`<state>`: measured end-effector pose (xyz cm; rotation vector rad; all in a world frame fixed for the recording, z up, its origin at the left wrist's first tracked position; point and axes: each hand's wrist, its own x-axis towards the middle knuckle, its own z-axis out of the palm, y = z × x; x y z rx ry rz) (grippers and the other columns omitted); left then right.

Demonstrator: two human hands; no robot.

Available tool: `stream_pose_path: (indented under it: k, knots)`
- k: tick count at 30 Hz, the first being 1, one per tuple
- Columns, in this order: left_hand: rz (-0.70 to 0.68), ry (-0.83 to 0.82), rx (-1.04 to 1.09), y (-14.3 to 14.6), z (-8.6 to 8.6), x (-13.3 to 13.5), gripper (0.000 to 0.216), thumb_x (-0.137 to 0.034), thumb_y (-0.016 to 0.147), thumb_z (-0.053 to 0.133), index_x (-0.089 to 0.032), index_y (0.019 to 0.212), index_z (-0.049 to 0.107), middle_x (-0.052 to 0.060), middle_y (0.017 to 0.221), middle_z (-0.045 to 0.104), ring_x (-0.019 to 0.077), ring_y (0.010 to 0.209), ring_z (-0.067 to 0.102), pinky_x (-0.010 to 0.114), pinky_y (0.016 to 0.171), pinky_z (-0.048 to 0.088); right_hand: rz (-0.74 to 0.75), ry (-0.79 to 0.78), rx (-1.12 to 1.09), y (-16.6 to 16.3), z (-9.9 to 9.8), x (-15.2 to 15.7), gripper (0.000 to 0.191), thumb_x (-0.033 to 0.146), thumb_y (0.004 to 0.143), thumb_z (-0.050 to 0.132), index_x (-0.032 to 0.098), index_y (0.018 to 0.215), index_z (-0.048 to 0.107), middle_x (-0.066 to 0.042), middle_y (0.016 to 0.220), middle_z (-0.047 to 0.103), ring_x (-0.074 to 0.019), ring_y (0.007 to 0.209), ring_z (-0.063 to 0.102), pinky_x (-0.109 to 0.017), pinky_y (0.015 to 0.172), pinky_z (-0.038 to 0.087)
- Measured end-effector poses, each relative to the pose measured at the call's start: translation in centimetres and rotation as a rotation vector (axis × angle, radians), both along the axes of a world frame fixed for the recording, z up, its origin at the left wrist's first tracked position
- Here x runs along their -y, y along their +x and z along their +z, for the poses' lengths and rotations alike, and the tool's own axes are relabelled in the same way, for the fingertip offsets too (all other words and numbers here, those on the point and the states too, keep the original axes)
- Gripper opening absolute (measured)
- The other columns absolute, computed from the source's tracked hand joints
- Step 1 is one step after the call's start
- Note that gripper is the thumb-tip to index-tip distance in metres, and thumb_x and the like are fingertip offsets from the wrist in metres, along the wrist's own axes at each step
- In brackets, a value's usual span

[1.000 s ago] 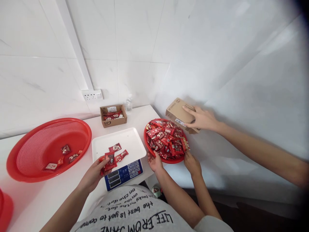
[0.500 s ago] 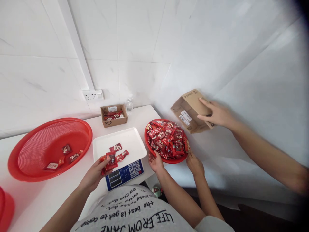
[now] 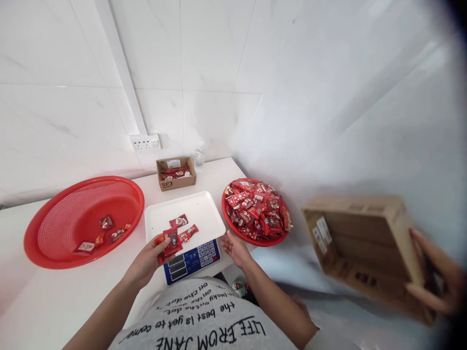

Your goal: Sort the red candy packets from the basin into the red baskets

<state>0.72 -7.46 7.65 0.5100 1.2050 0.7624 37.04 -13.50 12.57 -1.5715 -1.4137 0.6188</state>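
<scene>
White desk point(image 3: 54, 291), white-tiled corner. Fingers of the left hand point(image 3: 144, 262) pinch red candy packets point(image 3: 170, 241), long axis roughly 12-to-6 o'clock, over the scale point(image 3: 191, 257); right hand point(image 3: 235, 248) fingers wide, empty.

We count two red vessels: one mesh basket point(image 3: 65, 214) at the left, one plate point(image 3: 255, 241) at the right. Cardboard boxes, two: a small box point(image 3: 176, 173) far back, a large box point(image 3: 365, 248) near right. One white tray point(image 3: 197, 209), one scale point(image 3: 191, 260), one bottle point(image 3: 199, 158), one wall socket point(image 3: 145, 142). Red packets point(image 3: 255, 209): four or five in the basket, about three loose on the tray (the plate's heap defeats counting). Hands, three: the left hand point(image 3: 148, 260), the right hand point(image 3: 235, 248) and one co-worker's hand point(image 3: 434, 279).
</scene>
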Motion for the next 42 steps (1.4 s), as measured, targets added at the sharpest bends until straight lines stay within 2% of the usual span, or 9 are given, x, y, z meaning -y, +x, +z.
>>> stream_pose_path:
  k: [4, 8, 13, 15, 19, 21, 28, 37, 42]
  knots:
    - [0.0, 0.002, -0.002, 0.0, 0.0, 0.0, 0.023, -0.027, 0.075, 0.068, -0.017, 0.095, 0.062, 0.008, 0.097, 0.068, 0.0173, 0.083, 0.067, 0.027, 0.069, 0.057, -0.074, -0.034, 0.043, -5.3, -7.3, -2.7, 0.029, 0.034, 0.089, 0.05, 0.02, 0.113, 0.055, -0.007, 0.119, 0.054, -0.0183, 0.098, 0.056, -0.038, 0.083, 0.049]
    - [-0.018, 0.015, 0.014, -0.1, -0.1, 0.0, 0.023, -0.028, 0.075, 0.069, -0.017, 0.094, 0.062, 0.008, 0.097, 0.067, 0.0179, 0.086, 0.066, 0.029, 0.073, 0.057, -0.201, -0.069, 0.126, -5.0, -9.9, -4.6, 0.03, 0.037, 0.085, 0.05, 0.019, 0.108, 0.06, -0.008, 0.097, 0.064, -0.0214, 0.085, 0.059, -0.042, 0.082, 0.048]
    - [-0.063, 0.044, 0.03, 0.7, 0.4, 0.1, 0.03, -0.029, 0.071, 0.072, -0.017, 0.097, 0.062, 0.008, 0.101, 0.067, 0.0193, 0.089, 0.065, 0.03, 0.075, 0.055, -0.203, -0.05, 0.099, -5.3, -9.2, -5.6, 0.034, 0.04, 0.082, 0.048, 0.018, 0.103, 0.062, -0.011, 0.1, 0.064, -0.0228, 0.087, 0.059, -0.04, 0.084, 0.046]
    - [-0.083, 0.048, 0.021, 1.6, 0.8, 0.2, 0.033, -0.03, 0.07, 0.073, -0.018, 0.098, 0.062, 0.008, 0.099, 0.067, 0.0193, 0.086, 0.065, 0.029, 0.072, 0.055, -0.066, -0.134, -0.058, -7.8, -8.6, -5.6, 0.035, 0.043, 0.08, 0.051, 0.019, 0.101, 0.062, -0.009, 0.097, 0.065, -0.0212, 0.084, 0.06, -0.037, 0.079, 0.048]
    - [-0.16, 0.105, 0.002, 3.5, 1.3, 0.5, 0.042, -0.037, 0.069, 0.072, -0.017, 0.104, 0.059, 0.007, 0.092, 0.068, 0.0179, 0.079, 0.065, 0.025, 0.064, 0.053, 0.395, -0.448, -0.47, -14.1, -7.5, -5.2, 0.041, 0.049, 0.077, 0.055, 0.021, 0.108, 0.059, -0.004, 0.092, 0.063, -0.0153, 0.072, 0.059, -0.027, 0.057, 0.048]
    - [-0.184, 0.148, -0.004, 4.1, 1.4, 0.8, 0.044, -0.039, 0.071, 0.071, -0.016, 0.106, 0.057, 0.007, 0.092, 0.068, 0.0173, 0.078, 0.065, 0.025, 0.063, 0.052, 0.463, -0.48, -0.58, -16.1, -7.0, -4.9, 0.041, 0.05, 0.076, 0.057, 0.021, 0.106, 0.06, -0.003, 0.09, 0.063, -0.0135, 0.072, 0.058, -0.024, 0.055, 0.047]
    - [-0.089, 0.023, 0.12, 3.8, 1.4, 1.0, 0.035, -0.042, 0.087, 0.048, -0.016, 0.109, 0.056, 0.011, 0.102, 0.067, 0.0197, 0.085, 0.065, 0.03, 0.066, 0.055, 0.384, -0.538, -0.77, -16.7, -6.1, -5.1, 0.037, 0.05, 0.069, 0.066, 0.021, 0.091, 0.063, -0.001, 0.086, 0.064, -0.0145, 0.075, 0.059, -0.026, 0.063, 0.047]
    - [-0.004, -0.08, 0.106, 1.7, -0.6, 1.4, 0.033, -0.038, 0.087, 0.051, -0.014, 0.109, 0.053, 0.012, 0.103, 0.066, 0.02, 0.08, 0.066, 0.03, 0.061, 0.056, 0.232, -0.706, -0.927, -15.7, -7.8, -3.8, 0.039, 0.046, 0.067, 0.07, 0.02, 0.096, 0.061, -0.001, 0.086, 0.066, -0.0134, 0.074, 0.063, -0.024, 0.061, 0.048]
    - [0.051, -0.151, 0.136, 0.7, -1.0, 1.2, 0.031, -0.035, 0.088, 0.049, -0.013, 0.109, 0.053, 0.013, 0.099, 0.067, 0.0189, 0.077, 0.066, 0.028, 0.059, 0.056, 0.23, -0.755, -0.969, -15.8, -8.2, -3.8, 0.036, 0.043, 0.071, 0.068, 0.02, 0.098, 0.06, -0.003, 0.084, 0.067, -0.013, 0.071, 0.064, -0.022, 0.058, 0.047]
